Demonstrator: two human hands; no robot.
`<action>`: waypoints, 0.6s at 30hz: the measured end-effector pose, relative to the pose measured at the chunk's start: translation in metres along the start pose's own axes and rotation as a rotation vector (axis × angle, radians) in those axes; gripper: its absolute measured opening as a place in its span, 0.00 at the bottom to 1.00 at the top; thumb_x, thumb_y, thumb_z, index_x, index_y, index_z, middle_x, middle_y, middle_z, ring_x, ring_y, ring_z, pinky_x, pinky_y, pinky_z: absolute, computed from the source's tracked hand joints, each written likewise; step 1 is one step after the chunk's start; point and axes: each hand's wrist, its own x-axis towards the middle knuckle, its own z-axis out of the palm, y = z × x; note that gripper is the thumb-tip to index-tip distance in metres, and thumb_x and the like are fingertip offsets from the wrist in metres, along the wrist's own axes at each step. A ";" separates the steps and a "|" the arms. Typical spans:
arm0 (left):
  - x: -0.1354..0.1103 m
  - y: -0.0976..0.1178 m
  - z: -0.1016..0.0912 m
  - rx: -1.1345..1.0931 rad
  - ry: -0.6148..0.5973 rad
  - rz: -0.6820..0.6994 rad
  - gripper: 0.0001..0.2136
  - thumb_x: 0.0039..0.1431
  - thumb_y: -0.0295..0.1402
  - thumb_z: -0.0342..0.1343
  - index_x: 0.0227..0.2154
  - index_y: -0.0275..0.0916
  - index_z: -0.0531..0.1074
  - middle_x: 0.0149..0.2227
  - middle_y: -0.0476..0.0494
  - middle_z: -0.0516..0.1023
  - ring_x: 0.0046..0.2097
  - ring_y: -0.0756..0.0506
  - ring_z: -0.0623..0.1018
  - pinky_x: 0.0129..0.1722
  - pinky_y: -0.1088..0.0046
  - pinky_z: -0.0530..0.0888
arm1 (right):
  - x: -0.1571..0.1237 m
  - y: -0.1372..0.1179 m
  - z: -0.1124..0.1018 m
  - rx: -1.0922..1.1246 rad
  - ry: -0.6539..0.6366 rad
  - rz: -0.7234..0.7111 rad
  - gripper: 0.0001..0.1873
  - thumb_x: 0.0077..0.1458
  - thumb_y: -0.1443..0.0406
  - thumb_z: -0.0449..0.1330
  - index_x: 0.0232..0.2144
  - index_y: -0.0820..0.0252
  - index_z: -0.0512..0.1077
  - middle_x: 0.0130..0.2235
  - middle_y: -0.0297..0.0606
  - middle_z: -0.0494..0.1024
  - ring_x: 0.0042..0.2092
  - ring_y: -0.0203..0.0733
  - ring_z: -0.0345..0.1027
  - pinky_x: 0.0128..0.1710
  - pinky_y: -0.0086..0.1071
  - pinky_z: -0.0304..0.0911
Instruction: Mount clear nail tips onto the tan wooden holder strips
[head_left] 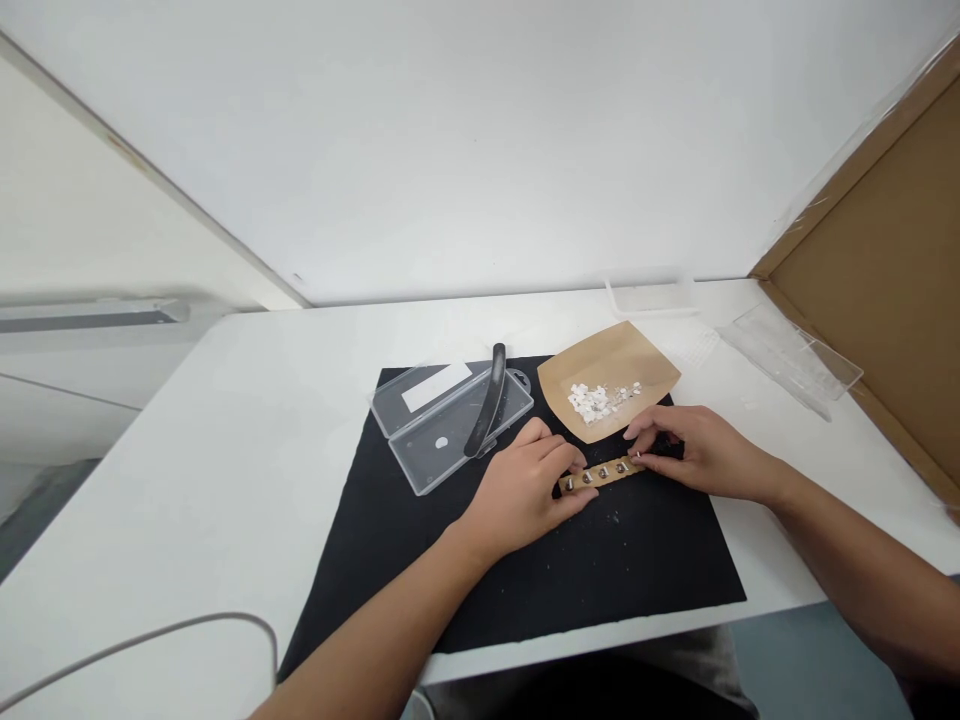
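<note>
A narrow tan strip (613,474) with several small shiny metal pieces in a row lies on a black mat (570,590). My left hand (525,485) grips its left end between thumb and fingers. At the other end, my right hand (697,450) is closed in a pinch, thumb and forefinger meeting at the strip's tip. A tiny pale speck shows at those fingertips, too small to name. Just behind the strip sits a brown paper tray (637,350) holding a heap of small white bits (592,402).
Left of the tray, an opened clear plastic case (420,455) lies with a curved black bar (489,400) across it. Clear plastic pieces (795,350) lie at the right near a cardboard box (877,260). A clear container (652,295) stands against the wall. A cable (187,622) runs at lower left.
</note>
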 end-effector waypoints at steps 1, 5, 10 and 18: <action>0.000 0.000 0.000 -0.001 -0.001 -0.001 0.10 0.64 0.37 0.69 0.40 0.40 0.75 0.37 0.45 0.83 0.42 0.41 0.73 0.39 0.67 0.73 | 0.000 0.000 -0.001 0.003 -0.013 -0.003 0.11 0.66 0.65 0.65 0.50 0.52 0.74 0.40 0.32 0.87 0.40 0.41 0.82 0.43 0.35 0.73; -0.001 0.000 -0.001 0.000 -0.007 -0.006 0.10 0.64 0.37 0.69 0.40 0.40 0.75 0.38 0.45 0.83 0.43 0.41 0.73 0.39 0.67 0.73 | 0.000 0.000 -0.001 0.018 -0.036 -0.007 0.10 0.67 0.64 0.65 0.49 0.52 0.74 0.40 0.33 0.87 0.41 0.42 0.83 0.44 0.35 0.73; -0.001 0.001 -0.001 0.006 -0.008 -0.001 0.10 0.64 0.37 0.69 0.41 0.39 0.75 0.38 0.45 0.82 0.43 0.41 0.73 0.39 0.67 0.73 | 0.002 0.001 0.001 0.006 -0.026 -0.037 0.08 0.67 0.63 0.65 0.49 0.52 0.75 0.40 0.33 0.87 0.41 0.41 0.83 0.44 0.35 0.72; -0.001 -0.002 -0.003 -0.038 0.014 0.013 0.13 0.63 0.40 0.71 0.41 0.39 0.76 0.39 0.44 0.83 0.43 0.41 0.73 0.41 0.66 0.74 | 0.001 0.004 0.000 -0.054 -0.059 -0.070 0.09 0.66 0.65 0.66 0.48 0.52 0.75 0.40 0.33 0.86 0.42 0.42 0.81 0.45 0.35 0.71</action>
